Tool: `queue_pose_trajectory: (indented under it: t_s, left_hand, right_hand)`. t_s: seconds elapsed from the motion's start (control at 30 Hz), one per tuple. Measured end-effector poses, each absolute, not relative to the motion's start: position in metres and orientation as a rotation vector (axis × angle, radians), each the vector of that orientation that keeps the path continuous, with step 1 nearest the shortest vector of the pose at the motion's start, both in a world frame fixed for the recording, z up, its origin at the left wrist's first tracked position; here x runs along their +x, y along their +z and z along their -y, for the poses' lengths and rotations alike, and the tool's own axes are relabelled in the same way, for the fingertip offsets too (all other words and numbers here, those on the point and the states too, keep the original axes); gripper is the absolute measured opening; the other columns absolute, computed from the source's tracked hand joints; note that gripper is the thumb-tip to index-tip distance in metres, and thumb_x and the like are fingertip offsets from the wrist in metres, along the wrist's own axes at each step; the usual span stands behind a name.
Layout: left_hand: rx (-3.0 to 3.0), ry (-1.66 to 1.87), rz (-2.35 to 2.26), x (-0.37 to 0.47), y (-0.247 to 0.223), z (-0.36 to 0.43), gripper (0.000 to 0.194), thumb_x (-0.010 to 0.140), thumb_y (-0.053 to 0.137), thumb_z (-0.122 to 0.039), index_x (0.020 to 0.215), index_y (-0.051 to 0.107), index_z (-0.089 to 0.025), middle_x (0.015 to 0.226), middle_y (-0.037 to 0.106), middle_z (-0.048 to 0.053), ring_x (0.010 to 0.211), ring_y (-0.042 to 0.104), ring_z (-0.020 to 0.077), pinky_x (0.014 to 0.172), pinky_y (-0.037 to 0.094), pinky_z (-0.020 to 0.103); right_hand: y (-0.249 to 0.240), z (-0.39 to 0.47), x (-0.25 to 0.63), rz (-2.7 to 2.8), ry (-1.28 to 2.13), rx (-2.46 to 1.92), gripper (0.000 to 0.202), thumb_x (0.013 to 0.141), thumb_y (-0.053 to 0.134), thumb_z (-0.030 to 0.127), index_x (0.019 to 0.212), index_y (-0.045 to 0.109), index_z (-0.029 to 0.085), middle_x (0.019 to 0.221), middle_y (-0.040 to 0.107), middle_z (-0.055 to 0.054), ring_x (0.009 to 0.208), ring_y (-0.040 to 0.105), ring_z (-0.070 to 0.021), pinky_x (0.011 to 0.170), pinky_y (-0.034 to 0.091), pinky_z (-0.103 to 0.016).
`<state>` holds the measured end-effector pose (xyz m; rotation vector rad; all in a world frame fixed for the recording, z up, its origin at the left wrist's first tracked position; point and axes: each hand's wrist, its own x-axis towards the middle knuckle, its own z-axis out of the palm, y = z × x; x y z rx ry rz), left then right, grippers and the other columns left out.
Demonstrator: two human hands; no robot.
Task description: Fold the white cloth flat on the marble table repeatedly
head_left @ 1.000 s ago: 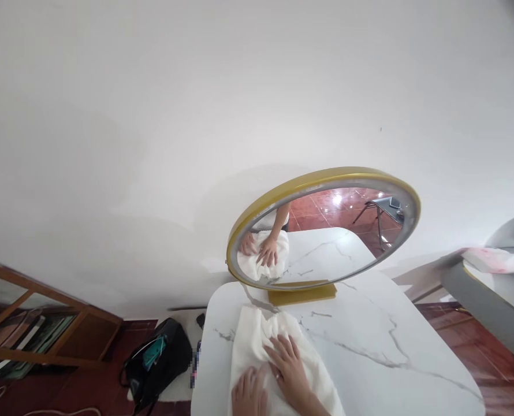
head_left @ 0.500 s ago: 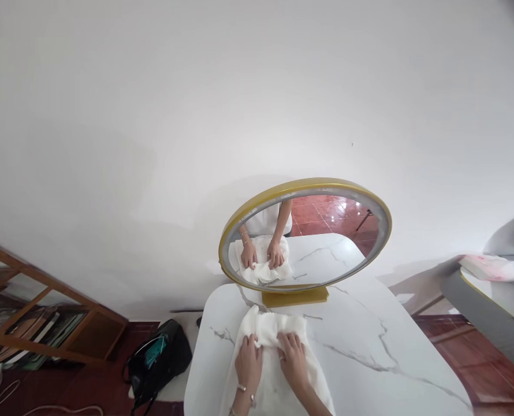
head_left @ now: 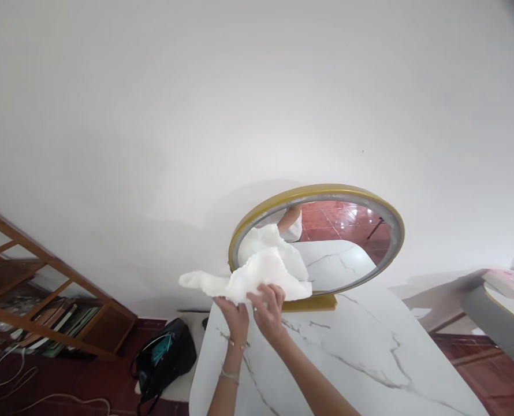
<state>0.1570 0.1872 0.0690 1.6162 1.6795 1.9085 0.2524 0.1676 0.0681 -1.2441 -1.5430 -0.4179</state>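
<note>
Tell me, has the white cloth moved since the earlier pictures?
Yes: the white cloth has risen off the tabletop to overlap the lower left of the mirror.

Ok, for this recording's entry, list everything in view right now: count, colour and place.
Table: one, white with grey veins, lower centre.
Mirror: one, gold-framed, on the table.
Mirror base: one, gold, under the mirror.
Wall: one, whitish, behind.
Shelf unit: one, brown, left.
Shelf contents: uncountable, mixed colours, inside it.
Bag: one, black, left of the table.
Teal item: one, teal, in the bag.
Mat: one, pale, beneath the bag.
Floor: one, red, tiled.
Cords: count unclear, white, lower left.
Packet: one, pink-white, far right.
Furniture: one, grey, beneath the packet.
Cloth: one, white, before the mirror.
Bracelets: two, metallic-looking, left forearm.
Left-hand grip: one, at the cloth's lower edge.
Right-hand grip: one, on the cloth.
</note>
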Motion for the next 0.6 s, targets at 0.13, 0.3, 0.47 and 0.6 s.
queue_pose_trajectory:
  t_s: [0.13, 0.3, 0.47, 0.6]
  left_hand:
    - [1.721, 1.748, -1.526, 0.157, 0.103, -0.224, 0.040, 0.086, 0.045, -0.039, 0.117, 0.054, -0.015, 0.111, 0.061, 0.015, 0.114, 0.053, 0.0271, 0.102, 0.038, 0.045]
    - [1.753, 1.848, -1.498, 0.164, 0.122, -0.243, 0.044, 0.087, 0.048, -0.046, 0.115, 0.056, -0.013, 0.118, 0.059, 0.017, 0.123, 0.047, 0.0284, 0.106, 0.035, 0.044]
    - [1.862, 1.871, -1.571, 0.183, 0.142, -0.258, 0.049, 0.088, 0.045, -0.045, 0.118, 0.048, -0.006, 0.122, 0.052, 0.024, 0.122, 0.045, 0.0318, 0.104, 0.032, 0.050]
    - [1.937, 1.895, -1.742, 0.198, 0.165, -0.273, 0.046, 0.087, 0.040, -0.044, 0.111, 0.049, -0.007, 0.115, 0.051, 0.024, 0.115, 0.046, 0.0347, 0.095, 0.036, 0.052]
  right_hand:
    - [0.094, -0.207, 0.261, 1.617, -0.404, -1.420, 0.033, 0.087, 0.045, 0.011, 0.095, 0.070, 0.032, 0.114, 0.056, -0.005, 0.112, 0.045, -0.0231, 0.097, 0.033, -0.044]
    - [0.118, -0.239, 0.282, 1.821, -0.337, -1.504, 0.048, 0.089, 0.030, 0.008, 0.110, 0.067, 0.030, 0.112, 0.063, -0.005, 0.113, 0.051, -0.0224, 0.098, 0.037, -0.043]
    - [0.144, -0.252, 0.291, 1.889, -0.402, -1.437, 0.037, 0.094, 0.036, 0.021, 0.119, 0.062, 0.028, 0.112, 0.065, -0.005, 0.108, 0.056, -0.0216, 0.094, 0.043, -0.038]
    - [0.177, -0.256, 0.296, 1.855, -0.525, -1.354, 0.035, 0.093, 0.041, 0.027, 0.121, 0.062, 0.029, 0.107, 0.068, -0.005, 0.103, 0.060, -0.0207, 0.089, 0.047, -0.032]
